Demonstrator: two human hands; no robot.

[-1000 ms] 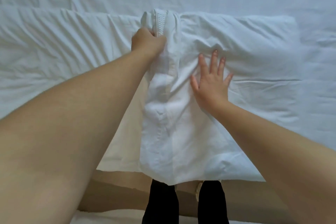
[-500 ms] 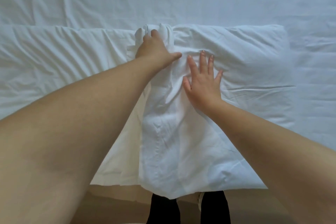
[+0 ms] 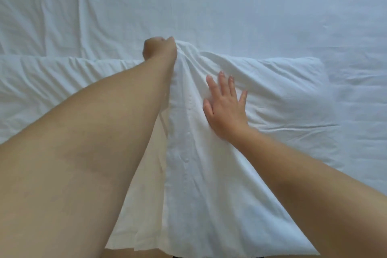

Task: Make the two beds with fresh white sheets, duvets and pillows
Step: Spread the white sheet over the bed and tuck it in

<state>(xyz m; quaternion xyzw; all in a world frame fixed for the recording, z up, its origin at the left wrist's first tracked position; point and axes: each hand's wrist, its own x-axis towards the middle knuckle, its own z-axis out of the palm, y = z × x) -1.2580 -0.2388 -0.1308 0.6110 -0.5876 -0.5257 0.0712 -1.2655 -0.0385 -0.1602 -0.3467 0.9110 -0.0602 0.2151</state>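
Farther out than a second ago, the left hand (image 3: 160, 48) has reached the far edge of the pillow (image 3: 282, 90). From the head view, its fingers curl in a fist on a bunched fold of the pillowcase (image 3: 199, 174), with the fingertips hidden behind the hand. The right hand (image 3: 226, 109) lies flat with fingers spread, pressing the pillow's middle. The pillow rests on the bed sheet (image 3: 209, 6). Left of the pillow lies wrinkled cloth (image 3: 52, 81), partly covered by the left forearm. The pillowcase's near edge is cut off at the bottom.
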